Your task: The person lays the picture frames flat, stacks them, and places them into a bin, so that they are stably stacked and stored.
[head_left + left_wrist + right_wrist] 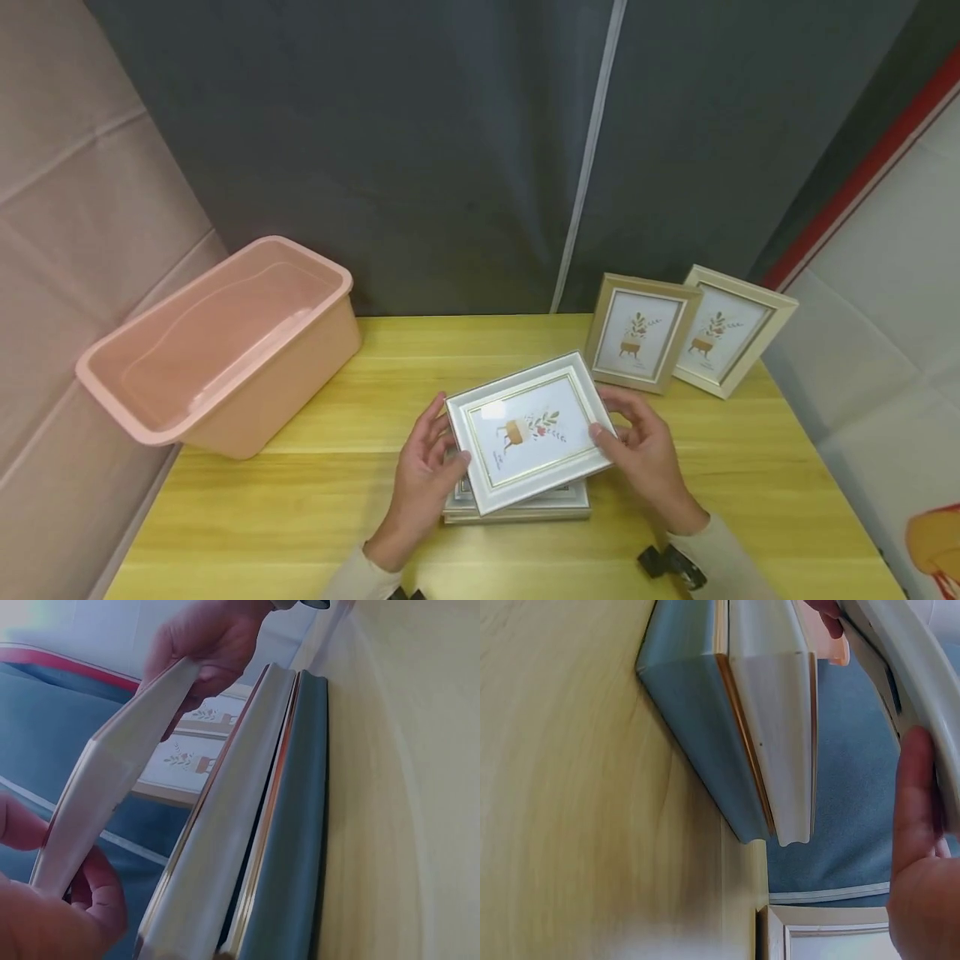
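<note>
A white picture frame (531, 432) with a gold inner line and a plant-pot print is held tilted above the table. My left hand (426, 481) grips its left edge, thumb on the front. At the opposite edge my right hand (647, 457) pinches it, thumb on the front and fingers behind. Beneath it lies a stack of two more frames (517, 511), mostly covered in the head view. The left wrist view shows the stack's white upper frame (217, 825) and bluish-grey lower frame (296, 825) edge-on, apart from the held one.
A pink plastic bin (277, 375) stands at the table's left. A tan frame (641, 333) and a cream frame (735, 332) stand upright at the back right, partly overlapping. Behind the wooden table (315, 508) hangs a dark grey curtain (375, 150).
</note>
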`<state>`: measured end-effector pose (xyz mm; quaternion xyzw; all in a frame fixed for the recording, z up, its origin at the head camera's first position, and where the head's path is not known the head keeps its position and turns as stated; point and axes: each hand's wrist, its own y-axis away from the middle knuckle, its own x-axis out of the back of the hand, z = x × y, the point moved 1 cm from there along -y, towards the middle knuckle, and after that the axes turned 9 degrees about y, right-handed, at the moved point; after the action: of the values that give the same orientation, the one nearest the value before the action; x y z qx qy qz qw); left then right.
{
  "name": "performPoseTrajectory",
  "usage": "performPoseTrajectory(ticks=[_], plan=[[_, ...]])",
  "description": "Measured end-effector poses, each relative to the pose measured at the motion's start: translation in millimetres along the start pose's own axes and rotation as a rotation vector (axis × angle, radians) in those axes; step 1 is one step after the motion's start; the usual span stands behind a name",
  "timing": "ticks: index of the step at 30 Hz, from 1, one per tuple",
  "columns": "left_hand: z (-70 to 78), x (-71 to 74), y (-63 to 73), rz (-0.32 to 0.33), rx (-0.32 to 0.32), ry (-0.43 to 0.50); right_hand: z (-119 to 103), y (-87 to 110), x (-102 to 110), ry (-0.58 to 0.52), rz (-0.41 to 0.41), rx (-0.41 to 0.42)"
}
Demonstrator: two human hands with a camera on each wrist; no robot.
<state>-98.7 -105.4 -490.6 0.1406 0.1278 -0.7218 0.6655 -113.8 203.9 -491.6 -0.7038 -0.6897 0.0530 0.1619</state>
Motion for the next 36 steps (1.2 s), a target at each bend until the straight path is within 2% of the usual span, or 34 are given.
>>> performPoseTrajectory(ticks=[4,9,14,16,25,30,36], plan=[[3.7,9.1,-2.6,-0.035,0.015,-0.055,-0.7,1.2,1.0,0.048,-0.07,-0.037],[8.7,21.0,-10.3,-0.066,0.063,-0.128,3.0,0.0,-0.3,0.129,-0.13,-0.11],[11.2,28.8,-16.9,-0.037,0.136,-0.162,8.8,-0.5,-2.1,0.223,-0.178,-0.146],[11.6,30.0,-17.7,-0.02,0.145,-0.188,10.4,-0.4,-3.2,0.244,-0.191,-0.161],[9.9,31.4,-16.0,0.049,0.107,-0.351,10.9,3.3,-9.0,0.308,-0.194,-0.251],[9.4,31.9,-16.8,0.057,0.087,-0.413,8.2,4.8,-10.9,0.333,-0.193,-0.275],[8.2,33.4,-17.1,0.052,0.073,-0.468,4.8,4.8,-12.1,0.417,-0.196,-0.291]])
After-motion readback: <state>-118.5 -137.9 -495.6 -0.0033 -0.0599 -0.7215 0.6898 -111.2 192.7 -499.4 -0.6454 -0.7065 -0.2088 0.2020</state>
